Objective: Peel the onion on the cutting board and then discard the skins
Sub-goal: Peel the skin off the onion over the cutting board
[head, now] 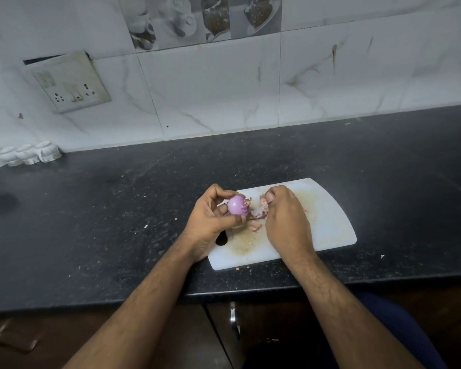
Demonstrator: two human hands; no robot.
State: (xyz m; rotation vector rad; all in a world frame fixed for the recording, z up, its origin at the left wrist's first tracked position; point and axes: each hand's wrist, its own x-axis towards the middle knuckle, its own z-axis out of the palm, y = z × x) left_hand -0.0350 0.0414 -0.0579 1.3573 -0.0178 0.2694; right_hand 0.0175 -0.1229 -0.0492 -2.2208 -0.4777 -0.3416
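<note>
Looking down from head height at a black speckled stone counter (96,209), two bare forearms reach forward to a white plastic cutting board (328,222) that lies near the counter's front edge. The left hand (210,217) curls around a small purple onion (237,205), fingers over the top and thumb beneath, holding it just above the board's left end; the onion looks smooth and mostly bare, with a ragged tuft of skin at its right side. The right hand (285,219) is just beside it, thumb and fingers pinched closed on pale pink and white skins (261,206). More loose skin scraps (254,226) lie on the board between the two hands. The board is stained yellowish in the middle and has a dark handle slot (221,239) near the left wrist. Behind the counter rises a white marble-patterned tiled wall (224,83) with a switch and socket plate (69,83) at the left. Small white cups (24,154) stand in a row at the far left against the wall.
</note>
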